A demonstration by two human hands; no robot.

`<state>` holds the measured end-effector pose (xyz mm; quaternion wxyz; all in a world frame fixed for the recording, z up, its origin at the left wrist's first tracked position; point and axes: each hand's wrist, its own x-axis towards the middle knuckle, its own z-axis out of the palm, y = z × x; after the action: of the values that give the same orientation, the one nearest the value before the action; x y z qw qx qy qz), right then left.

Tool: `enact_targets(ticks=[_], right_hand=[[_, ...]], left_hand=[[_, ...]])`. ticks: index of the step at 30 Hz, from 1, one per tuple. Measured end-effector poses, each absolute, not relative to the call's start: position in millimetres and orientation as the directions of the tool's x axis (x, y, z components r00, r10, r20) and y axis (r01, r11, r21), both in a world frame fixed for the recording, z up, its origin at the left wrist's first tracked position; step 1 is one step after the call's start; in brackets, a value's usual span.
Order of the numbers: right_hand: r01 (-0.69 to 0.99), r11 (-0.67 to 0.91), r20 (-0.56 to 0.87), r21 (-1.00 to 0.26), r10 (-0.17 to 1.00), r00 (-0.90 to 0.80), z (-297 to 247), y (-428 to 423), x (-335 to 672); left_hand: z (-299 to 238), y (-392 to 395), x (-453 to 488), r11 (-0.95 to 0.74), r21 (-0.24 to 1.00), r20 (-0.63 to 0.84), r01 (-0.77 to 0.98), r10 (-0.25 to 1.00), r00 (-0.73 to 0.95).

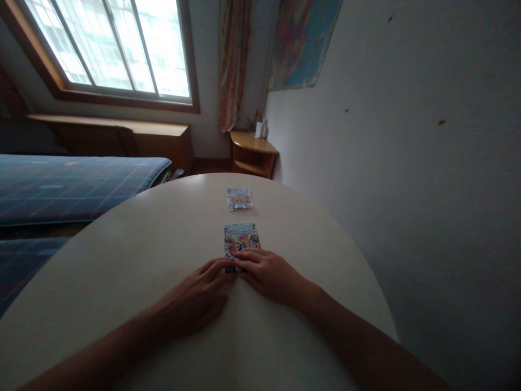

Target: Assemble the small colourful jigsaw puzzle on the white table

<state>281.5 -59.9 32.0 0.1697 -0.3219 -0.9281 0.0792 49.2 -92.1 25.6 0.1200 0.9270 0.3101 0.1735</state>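
On the white round table (183, 233) lies a colourful printed booklet or sheet (240, 234), with pale lettering along its top and a dense crowd of small figures below. My right hand (272, 274) rests over its lower right part, fingers stretched out. Fingertips of my left hand (199, 298) touch its lower left edge, the fingers extended and the thumb apart. Both hands cover the bottom of the print, and their fingertips nearly meet there. Farther back lies a smaller, pale printed packet or card (239, 199), apart from both hands.
A white wall (366, 179) runs close along the table's right side. To the left are blue plaid mattresses (81, 184). Behind stand a wooden corner shelf (252, 143) with small items on it and a long wooden cabinet (163, 130) under the window (114, 49).
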Motion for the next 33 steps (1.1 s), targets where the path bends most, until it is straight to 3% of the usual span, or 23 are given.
enact_targets(ticks=[9, 12, 17, 22, 33], right_hand=[[0.600, 0.767, 0.164, -0.227, 0.638, -0.753, 35, -83, 267], [0.619, 0.745, 0.105, -0.251, 0.656, -0.747, 37, -81, 269], [0.728, 0.638, 0.027, -0.249, 0.756, -0.654, 36, -61, 290], [0.878, 0.426, -0.080, -0.218, 0.889, -0.452, 31, -40, 313], [0.910, 0.298, -0.062, -0.287, 0.943, -0.328, 26, 41, 332]], left_hand=[[14, -71, 32, -0.596, 0.229, 0.393, 0.769, 0.780, 0.487], [8, -65, 26, -0.530, 0.208, 0.370, 0.822, 0.820, 0.436], [4, -65, 24, -0.500, 0.224, 0.313, 0.837, 0.850, 0.424], [2, -65, 23, -0.491, 0.228, 0.296, 0.841, 0.858, 0.420], [-8, -59, 17, -0.524, 0.180, 0.279, 0.832, 0.839, 0.467]])
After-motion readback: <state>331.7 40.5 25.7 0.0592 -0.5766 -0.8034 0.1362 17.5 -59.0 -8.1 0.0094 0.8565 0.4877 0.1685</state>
